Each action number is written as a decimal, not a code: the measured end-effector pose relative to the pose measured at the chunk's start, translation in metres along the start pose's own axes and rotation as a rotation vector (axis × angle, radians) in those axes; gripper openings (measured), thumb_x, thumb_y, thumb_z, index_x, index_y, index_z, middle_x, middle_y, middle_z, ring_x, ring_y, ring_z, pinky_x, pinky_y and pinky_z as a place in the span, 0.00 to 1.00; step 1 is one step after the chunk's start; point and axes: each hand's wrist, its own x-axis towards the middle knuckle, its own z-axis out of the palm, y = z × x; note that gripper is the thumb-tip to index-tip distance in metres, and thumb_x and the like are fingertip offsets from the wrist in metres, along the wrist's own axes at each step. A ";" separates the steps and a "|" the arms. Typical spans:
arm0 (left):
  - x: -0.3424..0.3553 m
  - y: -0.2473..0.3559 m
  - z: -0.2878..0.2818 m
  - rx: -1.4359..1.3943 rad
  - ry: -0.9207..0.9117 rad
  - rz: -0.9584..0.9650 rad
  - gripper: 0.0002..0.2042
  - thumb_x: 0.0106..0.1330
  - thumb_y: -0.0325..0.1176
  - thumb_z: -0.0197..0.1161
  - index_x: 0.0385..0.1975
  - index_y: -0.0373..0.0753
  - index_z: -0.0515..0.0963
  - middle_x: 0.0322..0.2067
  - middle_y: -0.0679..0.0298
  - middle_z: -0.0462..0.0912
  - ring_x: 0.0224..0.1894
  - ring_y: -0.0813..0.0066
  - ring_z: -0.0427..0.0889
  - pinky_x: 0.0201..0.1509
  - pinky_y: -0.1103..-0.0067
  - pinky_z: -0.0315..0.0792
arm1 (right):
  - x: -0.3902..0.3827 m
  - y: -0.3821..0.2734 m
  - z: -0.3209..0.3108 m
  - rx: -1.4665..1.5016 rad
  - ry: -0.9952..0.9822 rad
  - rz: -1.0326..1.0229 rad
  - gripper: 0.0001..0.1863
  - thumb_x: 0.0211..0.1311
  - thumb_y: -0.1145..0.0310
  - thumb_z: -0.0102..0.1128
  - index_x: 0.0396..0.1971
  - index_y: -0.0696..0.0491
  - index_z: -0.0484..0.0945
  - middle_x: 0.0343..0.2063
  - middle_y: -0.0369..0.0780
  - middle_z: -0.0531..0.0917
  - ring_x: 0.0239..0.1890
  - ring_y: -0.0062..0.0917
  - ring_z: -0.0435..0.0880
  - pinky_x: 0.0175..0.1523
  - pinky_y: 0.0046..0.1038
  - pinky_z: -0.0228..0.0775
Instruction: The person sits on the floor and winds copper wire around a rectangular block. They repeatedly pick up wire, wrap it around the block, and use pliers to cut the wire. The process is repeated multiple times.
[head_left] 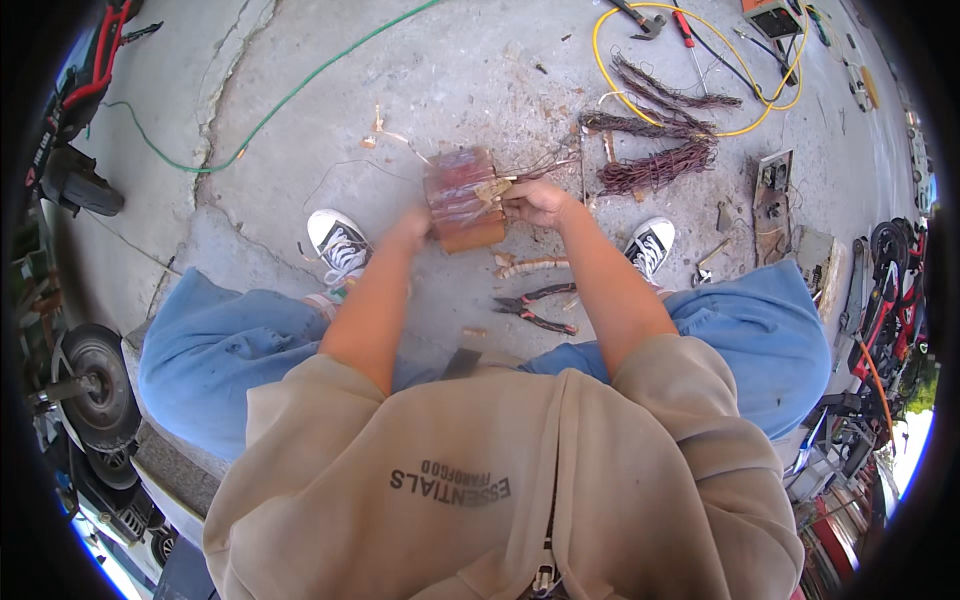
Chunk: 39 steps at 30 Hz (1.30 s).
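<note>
Between my feet a reddish-brown ribbed block, like the core of an electric motor or a coil, rests on the concrete with its wrapping torn. My right hand is closed at the block's right end, beside a tan scrap and thin loose wires. Against the block's left end is my left hand; its fingers are blurred and partly hidden. Closer to me lie pliers with dark and red handles, their jaws pointing left. A pale ridged strip lies between the pliers and the block.
Bundles of dark reddish wire lie to the right. Beyond them are a yellow hose, a hammer and a red-handled screwdriver. A green hose crosses the far left. An open metal box stands at right.
</note>
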 end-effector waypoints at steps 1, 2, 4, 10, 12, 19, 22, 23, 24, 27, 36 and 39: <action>0.003 -0.004 -0.004 0.070 -0.010 -0.002 0.17 0.69 0.35 0.55 0.55 0.37 0.72 0.49 0.61 0.80 0.48 0.71 0.80 0.55 0.70 0.72 | -0.011 -0.008 -0.005 0.028 0.039 -0.036 0.11 0.59 0.79 0.59 0.43 0.61 0.77 0.37 0.38 0.81 0.37 0.25 0.81 0.42 0.27 0.76; 0.012 -0.006 -0.011 0.143 -0.024 0.004 0.17 0.69 0.34 0.55 0.55 0.37 0.72 0.49 0.61 0.80 0.48 0.70 0.80 0.55 0.70 0.72 | -0.022 -0.018 -0.010 0.054 0.076 -0.081 0.11 0.59 0.77 0.62 0.42 0.61 0.77 0.35 0.36 0.81 0.35 0.23 0.81 0.40 0.25 0.77; 0.023 -0.013 -0.021 0.229 -0.046 0.034 0.17 0.69 0.34 0.54 0.56 0.38 0.71 0.50 0.61 0.80 0.49 0.69 0.80 0.56 0.69 0.71 | -0.031 -0.032 -0.038 0.155 0.108 -0.253 0.10 0.60 0.74 0.62 0.41 0.59 0.77 0.32 0.35 0.80 0.32 0.20 0.80 0.39 0.23 0.78; -0.017 0.008 -0.011 0.197 -0.153 0.068 0.12 0.71 0.35 0.51 0.50 0.42 0.74 0.41 0.66 0.80 0.38 0.77 0.78 0.43 0.75 0.73 | -0.018 -0.024 -0.022 -0.050 0.314 -0.199 0.06 0.60 0.76 0.62 0.36 0.59 0.78 0.30 0.35 0.80 0.31 0.19 0.80 0.36 0.22 0.81; -0.025 0.021 -0.029 0.211 -0.264 -0.029 0.10 0.73 0.36 0.49 0.45 0.42 0.75 0.33 0.69 0.79 0.30 0.83 0.74 0.34 0.80 0.70 | -0.011 -0.003 0.004 -0.095 0.314 -0.139 0.06 0.60 0.76 0.62 0.36 0.60 0.78 0.31 0.37 0.80 0.33 0.20 0.81 0.37 0.21 0.80; -0.069 0.060 -0.052 0.710 -0.174 0.129 0.11 0.72 0.39 0.50 0.38 0.39 0.75 0.23 0.73 0.72 0.23 0.84 0.64 0.27 0.84 0.62 | -0.001 0.013 0.018 -0.265 0.229 -0.067 0.08 0.63 0.78 0.53 0.39 0.58 0.80 0.36 0.38 0.83 0.34 0.20 0.81 0.38 0.22 0.77; -0.085 0.060 -0.067 1.079 -0.236 0.717 0.12 0.71 0.37 0.51 0.35 0.36 0.77 0.24 0.68 0.75 0.25 0.81 0.69 0.30 0.82 0.66 | -0.010 -0.012 0.007 -0.542 0.354 -0.109 0.08 0.61 0.77 0.54 0.39 0.59 0.81 0.33 0.38 0.84 0.31 0.19 0.81 0.35 0.21 0.76; -0.089 0.064 -0.069 1.187 -0.211 0.819 0.12 0.70 0.37 0.51 0.34 0.35 0.77 0.24 0.66 0.77 0.26 0.79 0.71 0.32 0.81 0.67 | -0.004 -0.022 -0.007 -0.652 0.464 -0.195 0.08 0.61 0.77 0.55 0.38 0.59 0.81 0.32 0.38 0.84 0.30 0.19 0.80 0.35 0.21 0.75; -0.101 0.072 -0.072 1.273 -0.112 0.752 0.12 0.69 0.37 0.52 0.33 0.34 0.78 0.26 0.63 0.78 0.27 0.75 0.74 0.33 0.78 0.69 | -0.004 -0.031 -0.008 -0.763 0.570 -0.273 0.08 0.60 0.77 0.56 0.38 0.60 0.81 0.30 0.38 0.84 0.29 0.18 0.80 0.34 0.20 0.75; -0.142 0.090 -0.065 1.458 0.071 0.699 0.13 0.67 0.37 0.53 0.31 0.34 0.80 0.30 0.55 0.81 0.31 0.61 0.79 0.39 0.70 0.72 | -0.023 -0.071 0.040 -0.694 0.455 -0.731 0.10 0.56 0.74 0.61 0.38 0.60 0.82 0.28 0.39 0.85 0.28 0.17 0.80 0.35 0.20 0.75; -0.197 0.095 -0.044 1.561 0.193 0.649 0.12 0.65 0.38 0.54 0.34 0.38 0.80 0.31 0.50 0.82 0.36 0.49 0.79 0.42 0.63 0.72 | -0.039 0.011 0.173 -1.649 -0.103 -0.905 0.54 0.35 0.62 0.79 0.63 0.64 0.58 0.55 0.56 0.72 0.61 0.45 0.69 0.64 0.33 0.64; -0.204 0.088 -0.037 1.584 0.208 0.640 0.12 0.65 0.38 0.51 0.34 0.39 0.80 0.34 0.52 0.82 0.38 0.49 0.79 0.43 0.62 0.71 | -0.026 0.041 0.182 -1.713 -0.001 -0.757 0.58 0.36 0.58 0.79 0.64 0.67 0.53 0.53 0.55 0.74 0.59 0.43 0.70 0.63 0.36 0.63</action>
